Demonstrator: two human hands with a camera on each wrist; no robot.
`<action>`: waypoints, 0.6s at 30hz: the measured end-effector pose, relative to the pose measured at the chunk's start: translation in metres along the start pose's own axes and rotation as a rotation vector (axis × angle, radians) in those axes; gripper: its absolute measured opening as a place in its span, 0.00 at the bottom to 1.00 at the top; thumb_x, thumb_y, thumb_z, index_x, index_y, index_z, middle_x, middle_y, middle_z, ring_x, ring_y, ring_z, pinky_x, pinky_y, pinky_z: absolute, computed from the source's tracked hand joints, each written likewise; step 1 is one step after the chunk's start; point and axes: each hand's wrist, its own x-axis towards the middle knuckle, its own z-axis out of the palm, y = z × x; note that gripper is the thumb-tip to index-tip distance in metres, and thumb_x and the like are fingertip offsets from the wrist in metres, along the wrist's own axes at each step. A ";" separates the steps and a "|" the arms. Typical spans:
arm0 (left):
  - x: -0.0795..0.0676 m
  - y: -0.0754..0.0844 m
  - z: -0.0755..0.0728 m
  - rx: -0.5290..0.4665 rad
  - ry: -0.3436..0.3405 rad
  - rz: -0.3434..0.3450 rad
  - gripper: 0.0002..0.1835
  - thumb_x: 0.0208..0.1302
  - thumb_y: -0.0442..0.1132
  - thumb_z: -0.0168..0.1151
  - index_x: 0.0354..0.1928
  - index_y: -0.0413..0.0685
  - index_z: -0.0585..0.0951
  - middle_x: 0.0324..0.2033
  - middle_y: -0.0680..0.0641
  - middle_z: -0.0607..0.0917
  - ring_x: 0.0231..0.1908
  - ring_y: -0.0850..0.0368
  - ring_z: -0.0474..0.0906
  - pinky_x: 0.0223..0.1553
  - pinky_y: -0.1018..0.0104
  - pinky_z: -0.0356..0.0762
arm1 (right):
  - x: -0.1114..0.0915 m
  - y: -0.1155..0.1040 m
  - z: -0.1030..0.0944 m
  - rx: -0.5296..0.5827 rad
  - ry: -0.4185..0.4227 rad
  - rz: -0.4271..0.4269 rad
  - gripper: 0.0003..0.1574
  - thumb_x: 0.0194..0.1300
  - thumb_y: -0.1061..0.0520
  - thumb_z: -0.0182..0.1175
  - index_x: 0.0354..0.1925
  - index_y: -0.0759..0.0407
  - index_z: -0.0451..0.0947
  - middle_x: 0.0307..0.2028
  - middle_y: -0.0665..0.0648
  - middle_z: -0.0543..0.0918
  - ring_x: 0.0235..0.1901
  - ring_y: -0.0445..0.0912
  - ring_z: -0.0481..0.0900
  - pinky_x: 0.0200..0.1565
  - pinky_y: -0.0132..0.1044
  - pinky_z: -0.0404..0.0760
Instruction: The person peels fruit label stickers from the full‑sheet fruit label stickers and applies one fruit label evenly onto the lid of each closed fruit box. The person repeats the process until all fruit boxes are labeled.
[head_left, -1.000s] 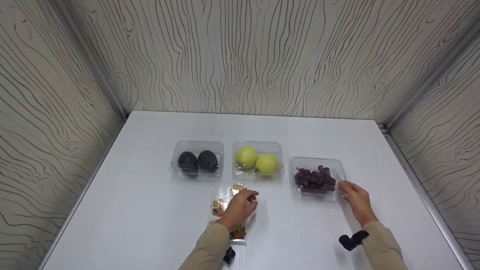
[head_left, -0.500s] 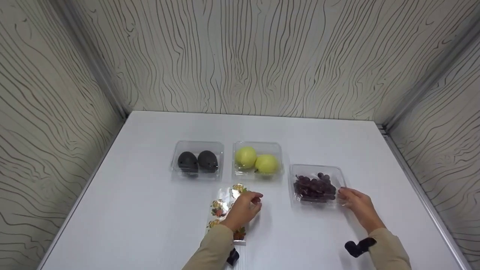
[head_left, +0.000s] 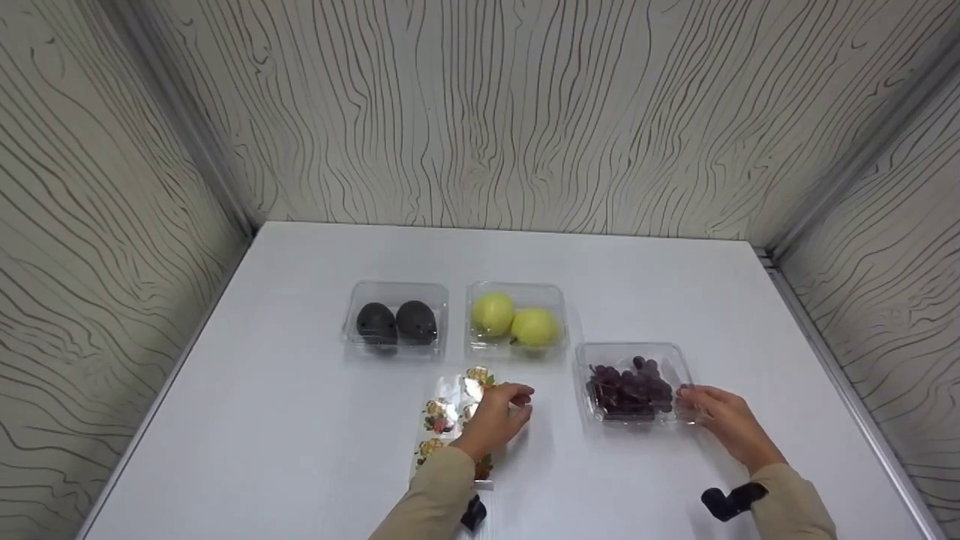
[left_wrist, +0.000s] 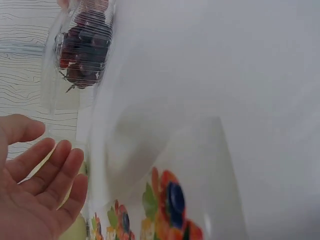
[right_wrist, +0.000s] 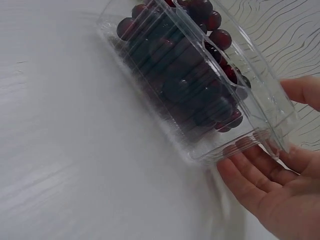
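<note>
My right hand (head_left: 731, 420) grips the right side of a clear plastic box (head_left: 667, 356) with dark red grapes (head_left: 630, 386) in it. In the right wrist view the thumb lies at the rim of this grape box (right_wrist: 200, 155) and the fingers (right_wrist: 250, 172) lie against its lower side wall. My left hand (head_left: 495, 420) hovers over a sheet of fruit-print stickers (head_left: 439, 416) and covers part of it. Seen from the left wrist, its fingers are loosely bent, the thumb stands apart, and nothing is held.
Behind the sticker sheet, a clear box (head_left: 517, 291) contains two yellow-green pears (head_left: 534, 327). To its left, another clear box (head_left: 397, 289) has two dark avocados (head_left: 415, 322). The white table (head_left: 300, 450) ends at wood-grain patterned panels (head_left: 480, 112).
The right hand has drawn the grape box toward the person, down in the head view. My left hand has shifted slightly to the right. The other two boxes have stayed put.
</note>
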 end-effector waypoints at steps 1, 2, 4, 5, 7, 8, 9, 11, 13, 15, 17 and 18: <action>0.001 0.001 0.002 -0.022 -0.007 -0.021 0.13 0.64 0.31 0.59 0.48 0.32 0.80 0.41 0.38 0.86 0.43 0.47 0.82 0.45 0.64 0.81 | 0.000 0.000 -0.001 0.002 -0.016 -0.001 0.35 0.72 0.47 0.52 0.63 0.74 0.65 0.42 0.42 0.82 0.42 0.29 0.78 0.48 0.25 0.79; 0.002 0.002 0.003 -0.044 -0.011 -0.036 0.13 0.64 0.31 0.59 0.48 0.31 0.80 0.41 0.37 0.86 0.43 0.46 0.82 0.45 0.64 0.81 | 0.000 -0.001 -0.002 0.003 -0.033 -0.001 0.35 0.72 0.48 0.52 0.63 0.75 0.64 0.43 0.42 0.81 0.42 0.29 0.77 0.49 0.25 0.79; 0.006 0.006 0.007 -0.094 -0.023 -0.090 0.13 0.65 0.32 0.58 0.48 0.32 0.80 0.43 0.37 0.85 0.45 0.45 0.82 0.46 0.64 0.81 | 0.000 -0.002 -0.005 -0.017 -0.056 -0.004 0.36 0.72 0.48 0.52 0.65 0.75 0.62 0.44 0.42 0.80 0.43 0.28 0.77 0.49 0.25 0.79; 0.008 0.008 0.010 -0.122 -0.028 -0.117 0.13 0.65 0.33 0.58 0.48 0.32 0.80 0.43 0.37 0.85 0.45 0.45 0.82 0.46 0.64 0.81 | 0.000 -0.003 -0.006 -0.028 -0.064 -0.005 0.37 0.72 0.48 0.51 0.65 0.76 0.61 0.46 0.43 0.80 0.43 0.28 0.77 0.49 0.25 0.79; 0.012 0.012 0.015 -0.167 -0.037 -0.161 0.13 0.65 0.34 0.58 0.49 0.32 0.80 0.44 0.38 0.85 0.47 0.45 0.82 0.47 0.64 0.81 | 0.000 -0.005 -0.007 -0.051 -0.071 -0.003 0.40 0.72 0.46 0.51 0.66 0.76 0.58 0.50 0.47 0.79 0.44 0.27 0.76 0.50 0.25 0.79; 0.015 0.014 0.017 -0.188 -0.041 -0.175 0.14 0.65 0.34 0.58 0.49 0.32 0.79 0.45 0.37 0.85 0.47 0.45 0.82 0.48 0.63 0.81 | 0.000 -0.006 -0.007 -0.064 -0.071 -0.001 0.42 0.72 0.45 0.51 0.67 0.76 0.57 0.52 0.49 0.79 0.44 0.27 0.76 0.51 0.25 0.79; 0.017 0.016 0.020 -0.206 -0.045 -0.190 0.14 0.66 0.35 0.58 0.49 0.32 0.79 0.45 0.37 0.85 0.47 0.45 0.82 0.48 0.63 0.81 | 0.000 -0.006 -0.008 -0.077 -0.069 0.001 0.43 0.72 0.44 0.50 0.68 0.77 0.55 0.54 0.52 0.78 0.44 0.26 0.75 0.51 0.25 0.78; 0.022 0.021 0.025 -0.231 -0.052 -0.199 0.15 0.65 0.35 0.59 0.49 0.32 0.79 0.45 0.37 0.85 0.48 0.44 0.82 0.50 0.62 0.81 | 0.000 -0.008 -0.008 -0.083 -0.064 0.006 0.44 0.72 0.42 0.49 0.68 0.76 0.55 0.57 0.53 0.77 0.45 0.25 0.75 0.51 0.23 0.77; 0.025 0.025 0.029 -0.260 -0.060 -0.201 0.16 0.65 0.35 0.59 0.50 0.31 0.78 0.46 0.36 0.85 0.49 0.42 0.82 0.51 0.60 0.81 | 0.000 -0.010 -0.008 -0.073 -0.055 0.008 0.44 0.72 0.41 0.49 0.68 0.75 0.56 0.56 0.50 0.78 0.45 0.25 0.75 0.51 0.21 0.76; 0.028 0.029 0.032 -0.286 -0.070 -0.221 0.18 0.65 0.36 0.59 0.52 0.30 0.78 0.48 0.35 0.85 0.50 0.42 0.82 0.53 0.60 0.80 | 0.001 -0.011 -0.007 -0.055 -0.050 0.003 0.42 0.72 0.41 0.49 0.67 0.73 0.59 0.53 0.45 0.78 0.45 0.25 0.75 0.51 0.20 0.74; 0.029 0.032 0.036 -0.318 -0.076 -0.248 0.20 0.65 0.37 0.59 0.54 0.30 0.76 0.49 0.34 0.84 0.52 0.42 0.82 0.54 0.59 0.80 | 0.002 -0.011 -0.006 -0.042 -0.053 -0.006 0.40 0.72 0.42 0.50 0.66 0.72 0.62 0.49 0.41 0.78 0.45 0.25 0.74 0.51 0.20 0.74; 0.030 0.033 0.038 -0.335 -0.078 -0.264 0.20 0.65 0.37 0.59 0.55 0.30 0.76 0.50 0.34 0.84 0.52 0.42 0.81 0.54 0.59 0.80 | 0.003 -0.011 -0.006 -0.039 -0.055 -0.011 0.40 0.72 0.42 0.50 0.66 0.72 0.63 0.48 0.40 0.78 0.45 0.25 0.74 0.51 0.20 0.74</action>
